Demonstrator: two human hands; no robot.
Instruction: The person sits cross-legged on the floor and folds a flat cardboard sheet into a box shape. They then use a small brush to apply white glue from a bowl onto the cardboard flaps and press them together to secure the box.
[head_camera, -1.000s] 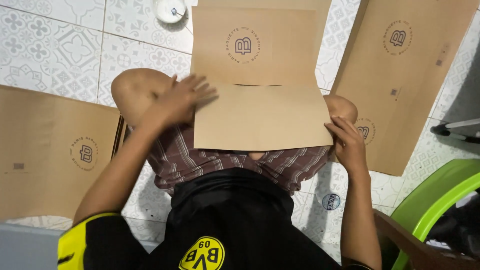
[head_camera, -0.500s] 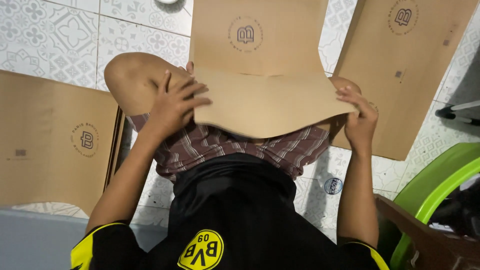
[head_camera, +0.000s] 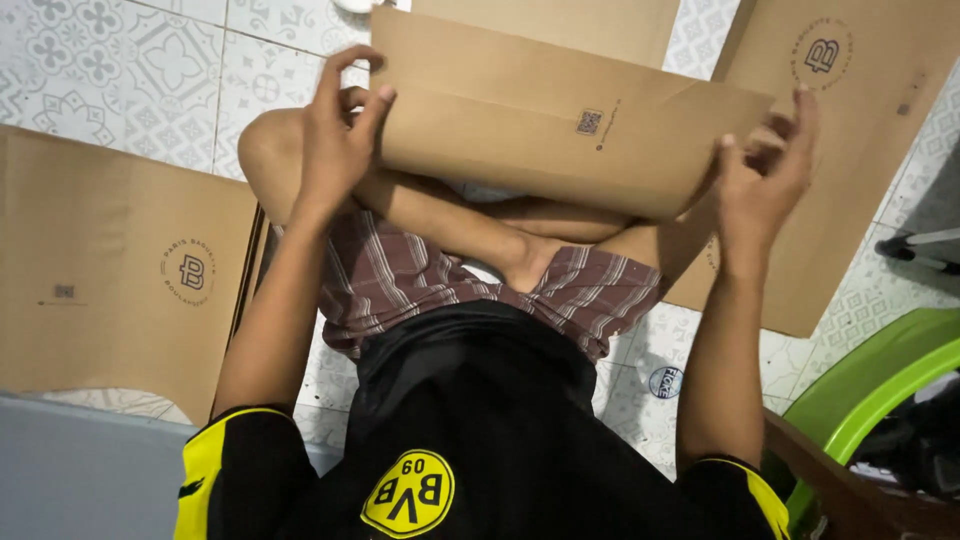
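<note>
Over crossed legs, cardboard sheet (head_camera: 560, 125) in both hands.

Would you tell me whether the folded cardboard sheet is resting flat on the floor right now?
No, both the left hand and the right hand hold the cardboard sheet by its ends, raised above the person's crossed legs.

The plain brown folded cardboard sheet (head_camera: 560, 130) carries a small dark square code mark, the shorts (head_camera: 400, 280) are maroon-and-white plaid, the black shirt (head_camera: 480, 420) has yellow sleeve trim and a yellow round badge, and the floor tiles (head_camera: 130, 70) show grey floral patterns on white.
</note>
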